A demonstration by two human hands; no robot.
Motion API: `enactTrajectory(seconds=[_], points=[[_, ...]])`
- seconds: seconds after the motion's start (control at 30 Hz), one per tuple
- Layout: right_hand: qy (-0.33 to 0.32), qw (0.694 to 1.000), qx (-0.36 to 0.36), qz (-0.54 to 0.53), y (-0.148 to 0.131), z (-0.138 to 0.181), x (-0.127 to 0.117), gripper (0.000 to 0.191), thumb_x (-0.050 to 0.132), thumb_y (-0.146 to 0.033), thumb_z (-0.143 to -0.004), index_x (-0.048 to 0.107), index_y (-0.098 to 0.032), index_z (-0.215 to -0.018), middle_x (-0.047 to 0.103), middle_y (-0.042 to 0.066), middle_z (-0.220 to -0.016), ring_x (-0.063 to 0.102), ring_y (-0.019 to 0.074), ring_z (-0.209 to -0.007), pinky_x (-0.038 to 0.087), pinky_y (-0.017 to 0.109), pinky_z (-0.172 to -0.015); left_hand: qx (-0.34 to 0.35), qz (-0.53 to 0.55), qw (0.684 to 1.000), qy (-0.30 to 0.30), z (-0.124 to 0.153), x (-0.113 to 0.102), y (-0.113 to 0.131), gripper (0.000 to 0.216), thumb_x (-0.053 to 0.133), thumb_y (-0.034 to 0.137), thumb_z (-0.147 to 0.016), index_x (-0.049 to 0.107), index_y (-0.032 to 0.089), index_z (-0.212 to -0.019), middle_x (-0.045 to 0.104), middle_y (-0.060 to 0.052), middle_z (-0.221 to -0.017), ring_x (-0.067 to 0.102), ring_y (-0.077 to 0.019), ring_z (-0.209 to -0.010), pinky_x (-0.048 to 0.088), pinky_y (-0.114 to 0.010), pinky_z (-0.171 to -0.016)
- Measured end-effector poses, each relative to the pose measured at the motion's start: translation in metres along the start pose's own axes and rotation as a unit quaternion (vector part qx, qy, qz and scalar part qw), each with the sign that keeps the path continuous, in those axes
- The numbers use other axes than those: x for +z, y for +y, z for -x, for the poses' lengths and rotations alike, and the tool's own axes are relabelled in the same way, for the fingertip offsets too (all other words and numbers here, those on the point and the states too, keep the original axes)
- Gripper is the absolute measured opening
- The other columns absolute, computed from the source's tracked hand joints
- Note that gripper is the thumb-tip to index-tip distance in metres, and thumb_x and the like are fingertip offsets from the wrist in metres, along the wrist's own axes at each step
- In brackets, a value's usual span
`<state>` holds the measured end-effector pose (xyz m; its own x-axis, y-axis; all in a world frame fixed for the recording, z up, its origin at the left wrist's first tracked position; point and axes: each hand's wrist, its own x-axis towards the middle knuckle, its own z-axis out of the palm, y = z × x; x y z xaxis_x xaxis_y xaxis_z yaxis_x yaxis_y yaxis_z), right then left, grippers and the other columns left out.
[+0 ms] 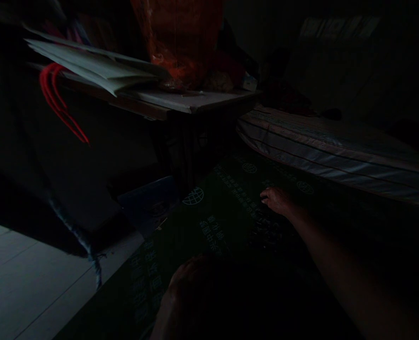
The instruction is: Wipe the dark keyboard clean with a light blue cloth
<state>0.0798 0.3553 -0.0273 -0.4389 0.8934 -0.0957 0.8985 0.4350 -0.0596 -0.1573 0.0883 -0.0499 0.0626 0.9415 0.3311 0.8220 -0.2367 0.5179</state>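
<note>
My right hand point(276, 200) is held over a green sheet point(237, 203) printed with pale characters and globe marks. Its fingers are bent, with a small gap between the fingertips, and nothing shows in them. Just below this hand, a pile of small dark pieces point(266, 233) lies on the sheet; their kind is too dark to make out. Closer to me, my left hand point(188, 274) is at the sheet's lower middle. Deep shadow hides its fingers and anything they may hold.
A table point(209, 101) with papers point(99, 68) and an orange plastic bag point(184, 42) stands ahead. Red cords point(58, 101) hang from its left. A blue box-like thing point(150, 200) sits underneath. A mattress point(322, 141) borders the sheet at right; pale floor point(21, 278) shows at left.
</note>
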Motion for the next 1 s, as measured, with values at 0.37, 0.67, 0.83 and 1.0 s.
enactTrajectory(seconds=[0.37, 0.67, 0.83, 1.0], points=[[0.005, 1.0, -0.003, -0.015, 0.004, -0.008, 0.007, 0.022, 0.059, -0.018, -0.083, 0.073, -0.017, -0.1, 0.07, 0.008, -0.106, 0.064, 0.0176, -0.098, 0.045, 0.026, -0.083, 0.017, 0.0, 1.0, 0.003, -0.001, -0.002, 0.0, 0.032, 0.055, 0.036, -0.09, 0.057, 0.018, -0.117, 0.058, -0.009, -0.12, 0.06, -0.0204, -0.102, 0.053, -0.042, -0.087], [0.08, 0.986, -0.102, -0.108, -0.035, 0.043, -0.002, 0.015, 0.058, -0.015, -0.083, 0.073, -0.018, -0.087, 0.067, 0.008, -0.11, 0.061, 0.0194, -0.102, 0.045, 0.031, -0.091, 0.024, -0.015, 1.0, 0.007, 0.002, 0.009, -0.012, 0.03, 0.042, 0.025, -0.093, 0.069, 0.02, -0.103, 0.071, -0.008, -0.109, 0.066, -0.0201, -0.102, 0.057, -0.036, -0.088], [0.097, 0.964, -0.166, -0.185, -0.086, 0.105, 0.01, 0.016, 0.058, -0.01, -0.081, 0.072, -0.018, -0.083, 0.068, 0.008, -0.11, 0.062, 0.0201, -0.104, 0.048, 0.035, -0.094, 0.013, -0.074, 0.996, 0.04, 0.0, 0.006, -0.018, 0.031, 0.043, 0.023, -0.09, 0.072, 0.017, -0.099, 0.072, -0.011, -0.107, 0.065, -0.0257, -0.105, 0.057, -0.043, -0.09], [0.101, 0.956, -0.188, -0.201, -0.114, 0.136, 0.02, 0.016, 0.058, -0.008, -0.081, 0.071, -0.018, -0.079, 0.067, 0.008, -0.112, 0.061, 0.0198, -0.107, 0.049, 0.035, -0.095, -0.003, -0.077, 0.997, 0.028, 0.0, 0.003, -0.017, 0.029, 0.045, 0.017, -0.087, 0.072, 0.016, -0.098, 0.07, -0.011, -0.11, 0.064, -0.0254, -0.106, 0.054, -0.045, -0.095]])
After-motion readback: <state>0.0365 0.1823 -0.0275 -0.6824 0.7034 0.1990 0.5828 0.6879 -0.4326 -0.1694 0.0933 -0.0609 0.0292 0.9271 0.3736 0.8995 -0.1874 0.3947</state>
